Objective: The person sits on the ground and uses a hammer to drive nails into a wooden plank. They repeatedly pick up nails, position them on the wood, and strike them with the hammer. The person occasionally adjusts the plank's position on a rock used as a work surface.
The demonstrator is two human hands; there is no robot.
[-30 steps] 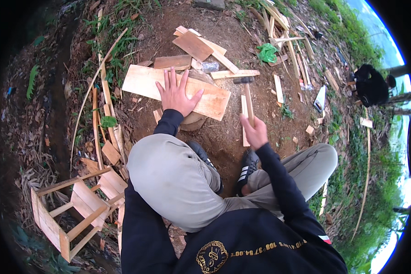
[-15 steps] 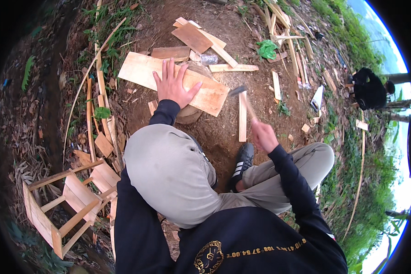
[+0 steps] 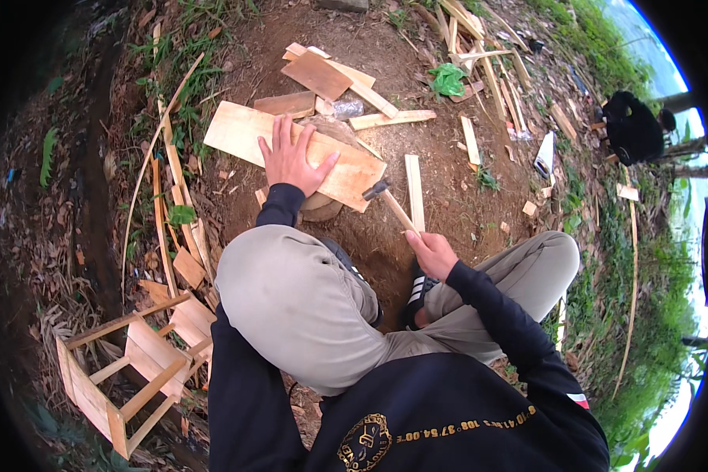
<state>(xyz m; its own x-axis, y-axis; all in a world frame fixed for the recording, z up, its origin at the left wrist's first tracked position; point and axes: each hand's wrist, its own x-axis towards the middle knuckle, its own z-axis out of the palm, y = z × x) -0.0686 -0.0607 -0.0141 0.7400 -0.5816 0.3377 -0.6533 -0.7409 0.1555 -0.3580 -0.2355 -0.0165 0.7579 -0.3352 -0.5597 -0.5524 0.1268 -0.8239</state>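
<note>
A pale wooden board [image 3: 346, 169] lies across a wood stump [image 3: 320, 208] in front of me. My left hand [image 3: 295, 157] rests flat on the board with its fingers spread. In my right hand [image 3: 434, 253] is a hammer [image 3: 395, 208], gripped by its wooden handle. The dark hammer head sits at the board's right end; whether it touches the wood I cannot tell. A narrow wood strip [image 3: 414, 189] lies on the ground just beyond the hammer.
Behind the stump are stacked offcuts [image 3: 318, 76] and a clear plastic bottle [image 3: 348, 108]. A handsaw [image 3: 544, 155] and green plastic bag [image 3: 447, 80] lie to the right. A wooden frame with shelves [image 3: 156, 346] stands at lower left. Another person [image 3: 633, 127] is far right.
My right hand has brought the hammer lower and to the left, to the board's right end. The board's right end has shifted slightly left and nearer, with my left hand still on it.
</note>
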